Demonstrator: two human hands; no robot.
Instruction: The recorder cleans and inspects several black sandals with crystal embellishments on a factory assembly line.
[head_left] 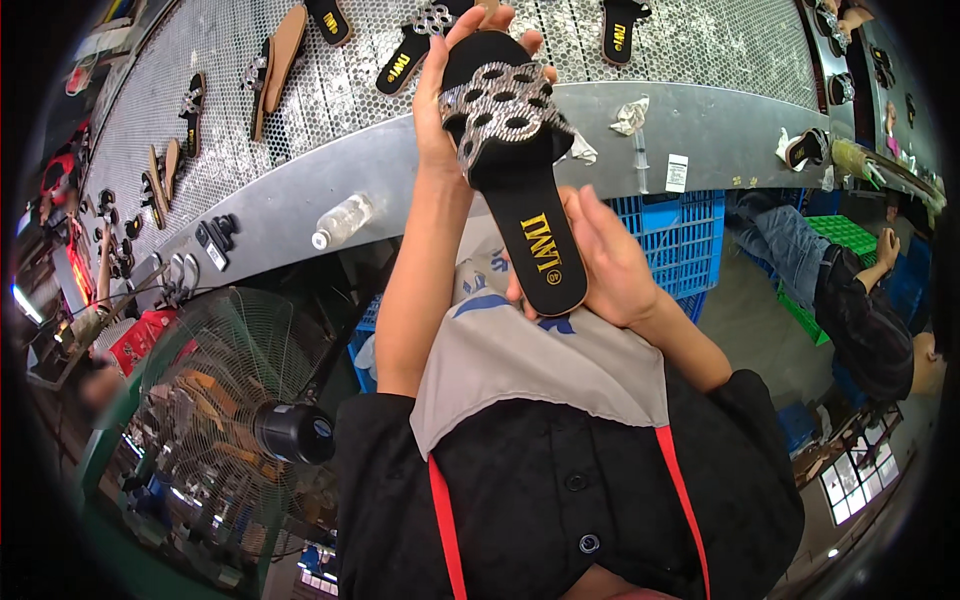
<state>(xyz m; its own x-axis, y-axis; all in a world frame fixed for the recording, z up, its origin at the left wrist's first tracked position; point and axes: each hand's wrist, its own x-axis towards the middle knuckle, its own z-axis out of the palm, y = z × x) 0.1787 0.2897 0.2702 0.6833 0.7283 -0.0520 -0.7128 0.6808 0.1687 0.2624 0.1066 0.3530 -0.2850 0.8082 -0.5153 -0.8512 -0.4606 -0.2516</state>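
Holding a black slide sandal (520, 180) up over the grey workbench edge (700, 125), the left hand (450, 90) is closed around its toe and glittery cut-out strap while the right hand (600, 265) cups the heel end, fingers curled beneath. It looks like an inspection step; turning it over would call for a steady two-handed grip. Flat matte insole, sparkling honeycomb-patterned strap; more sandals lie on the perforated belt (700, 50).
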